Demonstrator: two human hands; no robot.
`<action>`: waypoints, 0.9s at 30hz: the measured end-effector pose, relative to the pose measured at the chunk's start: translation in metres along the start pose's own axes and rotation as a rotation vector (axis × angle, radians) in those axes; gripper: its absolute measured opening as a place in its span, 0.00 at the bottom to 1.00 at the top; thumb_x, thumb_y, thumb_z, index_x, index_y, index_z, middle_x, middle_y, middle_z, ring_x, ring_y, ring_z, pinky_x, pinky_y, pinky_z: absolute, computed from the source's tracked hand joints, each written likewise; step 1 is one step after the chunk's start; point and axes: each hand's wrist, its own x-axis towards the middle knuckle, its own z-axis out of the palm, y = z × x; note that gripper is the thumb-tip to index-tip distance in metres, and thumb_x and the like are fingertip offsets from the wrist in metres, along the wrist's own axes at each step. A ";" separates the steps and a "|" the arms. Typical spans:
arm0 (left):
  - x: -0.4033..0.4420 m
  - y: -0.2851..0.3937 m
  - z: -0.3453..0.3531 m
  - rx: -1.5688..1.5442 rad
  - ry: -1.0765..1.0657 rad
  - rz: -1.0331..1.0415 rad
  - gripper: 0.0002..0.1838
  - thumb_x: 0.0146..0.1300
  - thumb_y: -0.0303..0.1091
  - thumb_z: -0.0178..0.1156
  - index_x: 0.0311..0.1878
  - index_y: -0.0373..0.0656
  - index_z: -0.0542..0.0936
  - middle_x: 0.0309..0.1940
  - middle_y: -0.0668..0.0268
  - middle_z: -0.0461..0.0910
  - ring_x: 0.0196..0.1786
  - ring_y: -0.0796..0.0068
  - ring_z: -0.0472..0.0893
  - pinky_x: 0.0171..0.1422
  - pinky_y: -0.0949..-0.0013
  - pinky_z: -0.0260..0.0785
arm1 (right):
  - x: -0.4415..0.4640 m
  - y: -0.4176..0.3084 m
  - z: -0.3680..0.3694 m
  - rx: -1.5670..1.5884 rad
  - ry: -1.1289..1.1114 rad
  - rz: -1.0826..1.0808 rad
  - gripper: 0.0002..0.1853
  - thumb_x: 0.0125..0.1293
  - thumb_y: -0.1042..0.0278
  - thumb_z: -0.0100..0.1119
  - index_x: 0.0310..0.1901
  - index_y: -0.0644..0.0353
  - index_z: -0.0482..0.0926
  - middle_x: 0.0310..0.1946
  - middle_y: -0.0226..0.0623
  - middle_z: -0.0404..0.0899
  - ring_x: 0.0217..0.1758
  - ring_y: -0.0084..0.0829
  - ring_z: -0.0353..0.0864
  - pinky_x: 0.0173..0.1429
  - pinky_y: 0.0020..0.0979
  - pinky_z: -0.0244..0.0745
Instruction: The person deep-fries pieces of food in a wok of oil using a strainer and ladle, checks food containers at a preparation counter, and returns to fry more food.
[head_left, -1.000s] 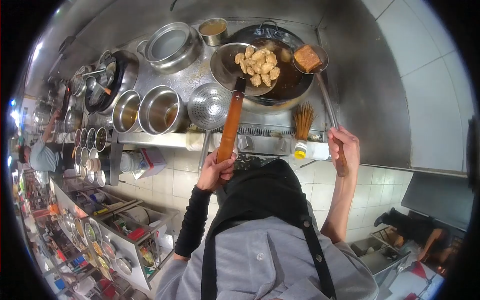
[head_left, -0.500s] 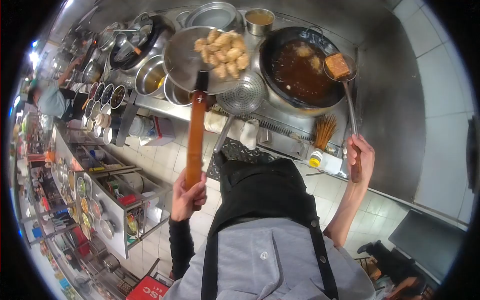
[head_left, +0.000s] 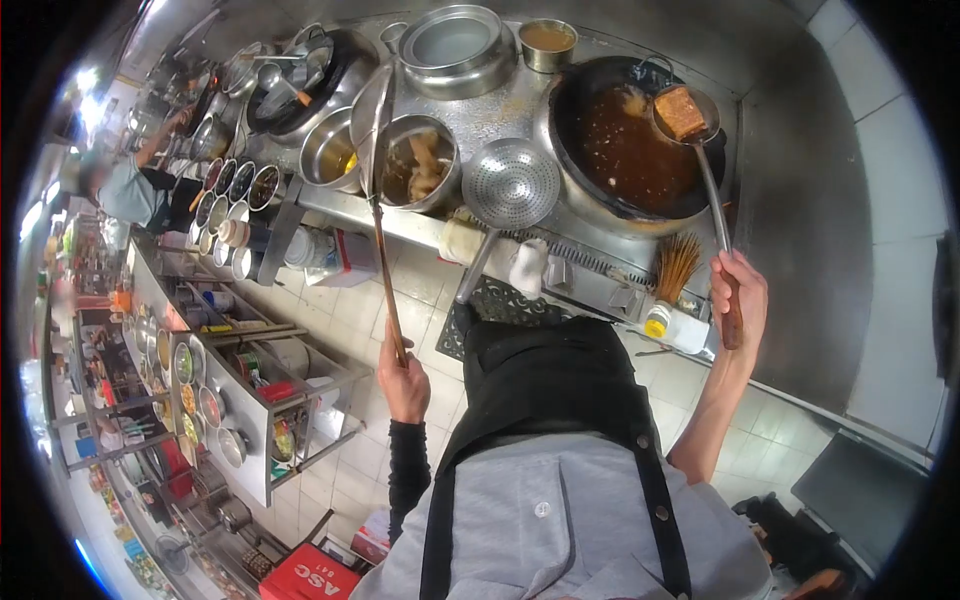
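Two grips: left hand closed round strainer, right hand round ladle, both at handles. Judged stiff; ladle likely top-heavy under block; best held there.

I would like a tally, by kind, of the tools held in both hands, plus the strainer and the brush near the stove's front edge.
Scoop in the left hand: 1
Ladle in the right hand: 1
Strainer: 1
Brush: 1
Total: 4
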 end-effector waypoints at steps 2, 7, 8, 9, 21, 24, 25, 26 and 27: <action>0.006 0.013 0.002 -0.019 -0.011 -0.012 0.41 0.57 0.10 0.47 0.77 0.41 0.71 0.38 0.60 0.80 0.36 0.69 0.79 0.42 0.67 0.72 | -0.001 -0.001 -0.001 0.003 0.008 -0.008 0.08 0.73 0.74 0.61 0.44 0.69 0.73 0.29 0.38 0.77 0.17 0.18 0.67 0.15 0.21 0.59; 0.032 0.064 0.002 -0.288 -0.208 0.008 0.19 0.64 0.16 0.51 0.56 0.38 0.79 0.28 0.74 0.72 0.23 0.89 0.68 0.25 0.77 0.59 | -0.014 -0.001 -0.008 0.005 0.028 -0.008 0.07 0.72 0.75 0.61 0.42 0.69 0.74 0.28 0.38 0.77 0.17 0.18 0.67 0.15 0.21 0.59; 0.038 0.078 0.009 -0.297 -0.250 0.036 0.19 0.64 0.16 0.51 0.57 0.38 0.79 0.28 0.74 0.72 0.23 0.89 0.68 0.25 0.77 0.59 | -0.018 -0.001 -0.005 0.045 0.065 -0.026 0.06 0.72 0.75 0.61 0.41 0.69 0.75 0.28 0.37 0.77 0.17 0.18 0.68 0.15 0.22 0.59; 0.044 0.090 0.017 -0.307 -0.294 0.066 0.19 0.65 0.16 0.51 0.58 0.38 0.79 0.28 0.74 0.72 0.23 0.89 0.68 0.25 0.77 0.59 | -0.021 -0.001 -0.005 0.033 0.079 -0.031 0.06 0.72 0.76 0.61 0.42 0.70 0.75 0.28 0.36 0.77 0.17 0.18 0.68 0.15 0.22 0.58; 0.146 0.152 0.199 -0.050 -0.568 0.418 0.33 0.59 0.16 0.53 0.71 0.39 0.76 0.40 0.59 0.87 0.42 0.68 0.86 0.52 0.66 0.77 | -0.031 0.005 -0.024 0.013 0.176 -0.055 0.10 0.69 0.75 0.63 0.45 0.74 0.77 0.27 0.36 0.77 0.17 0.21 0.70 0.17 0.24 0.62; 0.176 0.125 0.216 -0.145 -0.751 0.391 0.33 0.58 0.17 0.54 0.70 0.37 0.75 0.38 0.58 0.87 0.39 0.66 0.87 0.46 0.64 0.78 | -0.034 0.002 -0.028 0.023 0.192 -0.058 0.09 0.69 0.75 0.63 0.44 0.74 0.77 0.27 0.36 0.77 0.17 0.21 0.70 0.17 0.24 0.62; 0.187 0.116 0.214 -0.193 -0.822 0.352 0.32 0.59 0.17 0.55 0.70 0.38 0.76 0.38 0.61 0.87 0.37 0.70 0.85 0.43 0.65 0.78 | -0.035 0.001 -0.030 0.020 0.196 -0.057 0.09 0.69 0.75 0.63 0.44 0.74 0.77 0.27 0.36 0.77 0.17 0.21 0.70 0.17 0.24 0.62; 0.196 0.107 0.209 -0.243 -0.890 0.306 0.31 0.59 0.18 0.55 0.69 0.39 0.77 0.38 0.64 0.87 0.35 0.73 0.84 0.41 0.66 0.78 | -0.036 0.000 -0.032 0.016 0.200 -0.056 0.09 0.69 0.75 0.63 0.44 0.74 0.77 0.26 0.36 0.77 0.17 0.21 0.70 0.17 0.24 0.62; 0.205 0.105 0.197 -0.193 -0.960 0.215 0.31 0.60 0.18 0.56 0.69 0.40 0.77 0.38 0.67 0.86 0.33 0.78 0.81 0.36 0.70 0.75 | -0.036 -0.001 -0.034 0.012 0.203 -0.056 0.09 0.69 0.75 0.64 0.44 0.73 0.77 0.26 0.36 0.77 0.17 0.21 0.70 0.16 0.24 0.61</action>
